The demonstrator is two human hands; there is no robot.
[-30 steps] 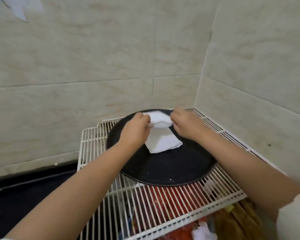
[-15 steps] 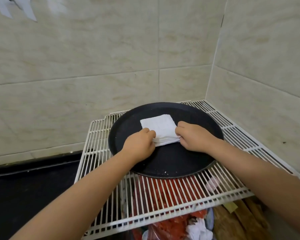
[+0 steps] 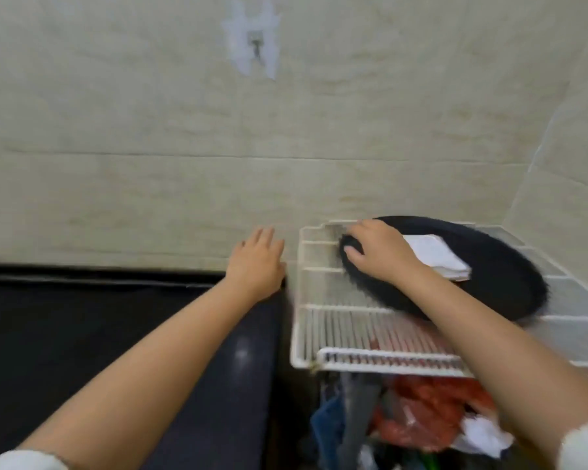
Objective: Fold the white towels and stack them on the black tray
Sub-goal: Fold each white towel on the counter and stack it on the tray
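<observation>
Left hand open, fingers straight, off the rack, holding nothing. Right hand relaxed, spread over the tray rim. Folded towels just right of that hand, on the tray

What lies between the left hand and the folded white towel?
In the head view: the white wire rack's left edge, then the right hand over the black tray's rim, before the towel; left hand.

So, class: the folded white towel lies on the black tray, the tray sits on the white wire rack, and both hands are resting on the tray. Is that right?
Not quite. In the head view only the right hand is over the black tray; the left hand is off to the side, clear of the white wire rack. The folded white towel does lie on the tray.
</observation>
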